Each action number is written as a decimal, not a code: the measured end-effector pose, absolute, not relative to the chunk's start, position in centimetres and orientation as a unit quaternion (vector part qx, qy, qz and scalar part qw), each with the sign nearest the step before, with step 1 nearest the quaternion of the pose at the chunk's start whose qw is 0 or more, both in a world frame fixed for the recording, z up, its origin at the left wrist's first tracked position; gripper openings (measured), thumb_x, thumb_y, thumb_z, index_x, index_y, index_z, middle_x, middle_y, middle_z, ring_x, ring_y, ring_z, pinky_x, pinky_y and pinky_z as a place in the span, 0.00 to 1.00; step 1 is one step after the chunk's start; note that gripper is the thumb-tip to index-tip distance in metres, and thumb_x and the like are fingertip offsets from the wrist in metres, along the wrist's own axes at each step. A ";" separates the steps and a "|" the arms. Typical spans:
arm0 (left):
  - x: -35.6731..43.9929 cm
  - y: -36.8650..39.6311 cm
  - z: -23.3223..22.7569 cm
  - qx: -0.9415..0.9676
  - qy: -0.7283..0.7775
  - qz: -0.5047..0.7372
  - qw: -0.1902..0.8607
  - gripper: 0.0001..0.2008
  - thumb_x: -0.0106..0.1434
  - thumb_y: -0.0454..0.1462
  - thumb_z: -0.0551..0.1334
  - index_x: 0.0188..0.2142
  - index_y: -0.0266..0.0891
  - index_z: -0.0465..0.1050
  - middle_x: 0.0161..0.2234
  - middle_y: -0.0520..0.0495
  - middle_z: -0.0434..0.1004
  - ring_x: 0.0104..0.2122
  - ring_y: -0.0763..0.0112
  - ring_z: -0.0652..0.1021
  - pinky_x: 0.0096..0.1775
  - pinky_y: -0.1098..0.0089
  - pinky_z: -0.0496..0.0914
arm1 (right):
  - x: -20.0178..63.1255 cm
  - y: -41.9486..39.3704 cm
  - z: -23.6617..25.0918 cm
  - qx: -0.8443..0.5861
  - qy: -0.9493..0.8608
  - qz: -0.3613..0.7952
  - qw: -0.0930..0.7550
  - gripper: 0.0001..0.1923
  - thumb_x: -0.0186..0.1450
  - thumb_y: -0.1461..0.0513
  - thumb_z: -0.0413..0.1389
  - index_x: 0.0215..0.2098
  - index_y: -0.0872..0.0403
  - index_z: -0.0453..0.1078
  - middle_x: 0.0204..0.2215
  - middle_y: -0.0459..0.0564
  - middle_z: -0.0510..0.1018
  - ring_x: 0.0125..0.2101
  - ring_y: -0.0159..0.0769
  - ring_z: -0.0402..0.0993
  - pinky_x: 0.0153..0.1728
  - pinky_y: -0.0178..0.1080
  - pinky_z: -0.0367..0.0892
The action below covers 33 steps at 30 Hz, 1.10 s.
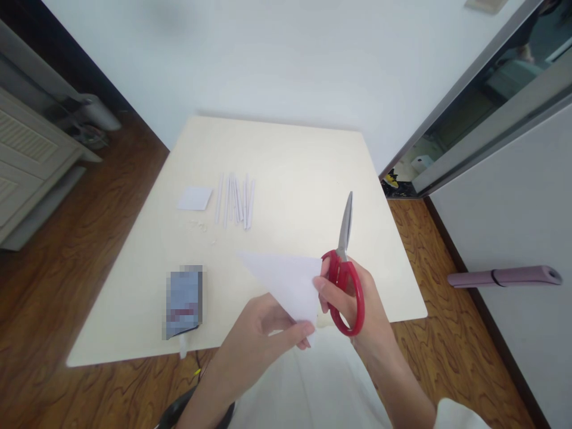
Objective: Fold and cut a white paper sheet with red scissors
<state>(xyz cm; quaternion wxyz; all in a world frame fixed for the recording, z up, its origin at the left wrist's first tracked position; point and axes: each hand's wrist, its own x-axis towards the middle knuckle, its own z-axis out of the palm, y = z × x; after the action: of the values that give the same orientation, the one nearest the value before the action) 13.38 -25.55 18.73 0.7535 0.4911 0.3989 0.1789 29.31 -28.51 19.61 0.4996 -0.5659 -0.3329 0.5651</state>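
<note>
Head view: a person seated at a cream table (286, 155) holds red-handled scissors (343, 280) in the right hand (357, 304), fingers through the loops and closed about the handles. The blades are shut together and point away from the person and slightly up, the long axis running nearly straight from the handles toward the far edge of the table. The left hand (263, 333) pinches the near corner of a white paper triangle (286, 280) between thumb and fingers; the paper's long point reaches left, away from the scissors, while its right edge touches the right hand's fingertips just beside the handles. Both are held above the near edge of the table. Farther up the table from the scissors, to their left, lies a row of thin white paper rolls (235, 201), lengthwise toward the far edge, with a small white paper square (195, 198) just beside them. A blurred phone (184, 301) rests near the table's front left edge.
</note>
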 end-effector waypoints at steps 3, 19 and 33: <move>13.4 -25.3 19.5 0.477 0.390 0.161 0.771 0.06 0.57 0.33 0.64 0.36 0.40 0.75 0.32 0.49 0.79 0.31 0.67 0.76 0.38 0.67 0.72 | 29.3 -28.3 19.8 -0.573 -0.335 0.547 0.510 0.06 0.61 0.64 0.58 0.29 0.53 0.63 0.20 0.39 0.65 0.19 0.26 0.60 0.20 0.30 0.58; 13.7 -25.3 19.4 0.480 0.363 0.184 0.777 0.16 0.58 0.31 0.63 0.47 0.43 0.72 0.43 0.47 0.78 0.40 0.66 0.75 0.44 0.67 0.70 | 29.5 -27.6 20.8 -0.562 -0.350 0.538 0.522 0.07 0.59 0.69 0.56 0.29 0.52 0.64 0.20 0.39 0.67 0.20 0.28 0.62 0.22 0.31 0.59; 13.3 -25.1 19.7 0.469 0.384 0.175 0.775 0.06 0.58 0.33 0.64 0.36 0.42 0.76 0.28 0.51 0.77 0.30 0.70 0.75 0.37 0.69 0.71 | 29.3 -27.5 21.1 -0.586 -0.369 0.496 0.523 0.04 0.60 0.66 0.56 0.29 0.52 0.65 0.19 0.40 0.67 0.19 0.28 0.62 0.20 0.32 0.59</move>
<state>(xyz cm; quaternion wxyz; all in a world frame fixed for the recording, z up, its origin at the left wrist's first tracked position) 13.30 -25.08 19.69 0.7755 0.4694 0.3840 0.1755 29.27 -27.46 21.13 0.5234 -0.5864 -0.3688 0.4961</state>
